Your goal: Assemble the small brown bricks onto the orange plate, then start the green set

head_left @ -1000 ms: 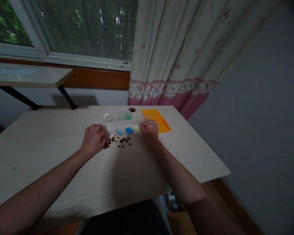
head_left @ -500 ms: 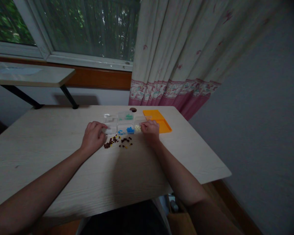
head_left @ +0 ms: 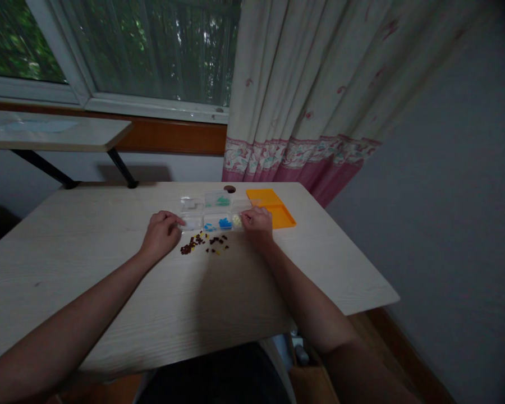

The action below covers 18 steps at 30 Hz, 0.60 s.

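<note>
A clear plastic box (head_left: 203,214) with several compartments lies on the table. Blue pieces (head_left: 224,223) fill part of its front middle compartment, green pieces (head_left: 223,201) the one behind, and cream pieces (head_left: 237,221) the front right one. My left hand (head_left: 161,232) is at the box's left end, index finger and thumb on its edge, other fingers curled. Over the right compartment, my right hand (head_left: 258,223) has its fingertips pinched together; what they hold is too small to make out. Small dark brown pieces (head_left: 188,247) and a few yellow ones lie scattered in front of the box.
An orange tray-like lid (head_left: 283,216) lies right of the box, partly behind my right hand. A raised shelf (head_left: 88,132) on black legs stands at the back left. Behind the table hang curtains (head_left: 294,112) beside a window. A round hole (head_left: 229,189) pierces the table's back edge.
My left index finger has come slightly lower at the box's left edge. My right hand stays pinched at the right compartment. The view has shifted a little.
</note>
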### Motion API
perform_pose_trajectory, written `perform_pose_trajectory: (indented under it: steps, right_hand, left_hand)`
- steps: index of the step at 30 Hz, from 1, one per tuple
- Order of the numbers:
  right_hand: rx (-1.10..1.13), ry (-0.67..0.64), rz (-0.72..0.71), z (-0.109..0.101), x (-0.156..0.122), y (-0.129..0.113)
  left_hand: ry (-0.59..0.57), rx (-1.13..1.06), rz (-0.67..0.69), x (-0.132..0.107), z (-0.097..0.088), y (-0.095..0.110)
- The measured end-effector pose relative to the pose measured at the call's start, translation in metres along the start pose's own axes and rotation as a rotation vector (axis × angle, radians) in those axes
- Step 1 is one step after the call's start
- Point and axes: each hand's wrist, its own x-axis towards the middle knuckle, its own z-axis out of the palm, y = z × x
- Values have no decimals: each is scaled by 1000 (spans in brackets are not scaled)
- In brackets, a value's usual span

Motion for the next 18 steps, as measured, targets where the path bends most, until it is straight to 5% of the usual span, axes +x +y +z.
perform_pose_trajectory:
  steps: [5,10,18]
  right_hand:
    - [121,-20,-239,4,-3,-3]
    - [275,-234,-571,-5,-10,-16]
    - [210,-465,-726,-24,-19,-35]
  left_hand:
    - [12,-7,16,0,0,1]
    - [28,-4,29,-1,1,2]
    - [34,16,38,-1,3,1]
